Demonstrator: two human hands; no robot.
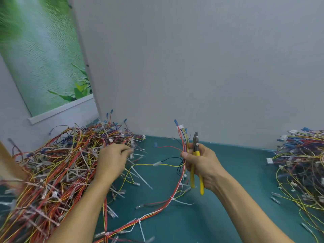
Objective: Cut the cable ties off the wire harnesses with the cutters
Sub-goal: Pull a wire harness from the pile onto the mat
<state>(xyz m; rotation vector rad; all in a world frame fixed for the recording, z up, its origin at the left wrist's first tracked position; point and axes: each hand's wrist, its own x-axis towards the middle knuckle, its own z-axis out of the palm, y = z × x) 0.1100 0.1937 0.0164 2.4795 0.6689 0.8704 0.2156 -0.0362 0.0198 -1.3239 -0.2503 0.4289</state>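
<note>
My right hand (pixel 201 163) grips yellow-handled cutters (pixel 196 155), jaws pointing up, and also pinches a wire harness (pixel 175 193) whose red, white and yellow wires trail down across the green table. White cable ties (pixel 141 227) sit along that harness. My left hand (pixel 112 162) reaches palm-down into the big tangled pile of harnesses (pixel 57 169) on the left, fingers curled among the wires at its right edge; it is blurred, so what they hold is unclear.
A second heap of harnesses (pixel 301 163) lies at the right edge. A grey wall panel (pixel 192 67) stands right behind the green table (pixel 228 199). Loose cut ties (pixel 140 174) lie between the hands.
</note>
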